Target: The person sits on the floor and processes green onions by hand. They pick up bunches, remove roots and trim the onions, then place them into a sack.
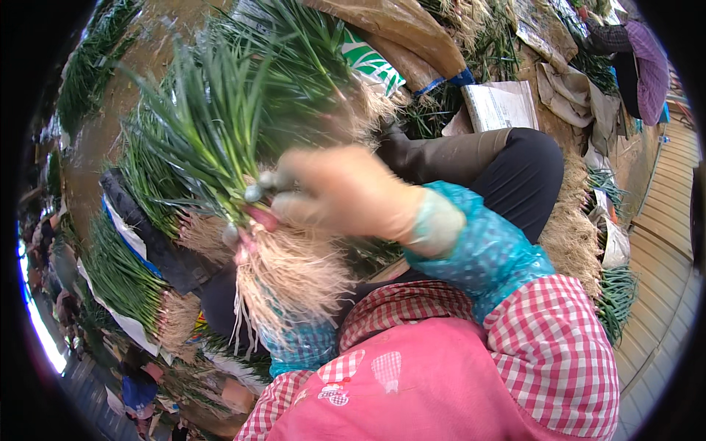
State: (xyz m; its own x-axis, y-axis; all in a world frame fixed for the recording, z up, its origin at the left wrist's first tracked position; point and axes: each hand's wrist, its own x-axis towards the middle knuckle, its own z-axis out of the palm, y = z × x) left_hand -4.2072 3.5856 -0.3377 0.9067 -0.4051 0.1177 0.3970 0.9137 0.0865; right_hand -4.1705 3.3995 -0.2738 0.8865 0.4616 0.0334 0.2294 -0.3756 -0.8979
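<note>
A bunch of spring onions (246,158), with long green leaves, pinkish bulbs and a thick tuft of pale roots, is held up in front of me. My left hand (230,235) is closed around it near the bulbs. Most of that hand is hidden behind the roots, with a grey-covered fingertip showing. Beside the stems and bulbs, my right hand (342,192) is smeared by motion, its fingers bent toward the bunch. Whether it grips any stems I cannot tell. Blue-green plastic sleeves (478,231) cover my forearms.
More spring onions (121,275) lie in rows at the left, and another pile (301,55) lies beyond my hands. My bent leg in a brown boot (434,156) is at the right. A white carton piece (502,105) lies past it. Another person (647,70) is at the far right.
</note>
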